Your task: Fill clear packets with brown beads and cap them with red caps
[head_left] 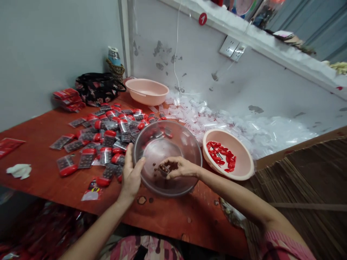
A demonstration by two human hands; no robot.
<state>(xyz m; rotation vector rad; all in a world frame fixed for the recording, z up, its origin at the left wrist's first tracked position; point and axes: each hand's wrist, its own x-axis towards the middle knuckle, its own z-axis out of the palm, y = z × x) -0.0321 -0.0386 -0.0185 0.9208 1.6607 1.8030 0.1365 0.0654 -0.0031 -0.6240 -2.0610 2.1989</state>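
Hands at the clear bowl (189,151): left hand (131,173) open against the rim, right hand (180,168) pinching a small scoop (164,169) above dark pellets (154,168); a slip or knock could tip the bowl, spilling them among the packets (108,141), both forearms reaching forward.

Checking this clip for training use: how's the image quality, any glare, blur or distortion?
Head view: the wide lens tilts and bows the orange-red tabletop; soft glare streaks the clear plastic bowl; lighting is even, shadows faint; the bare right hand looks sharp, its forearm softer toward the lower right.
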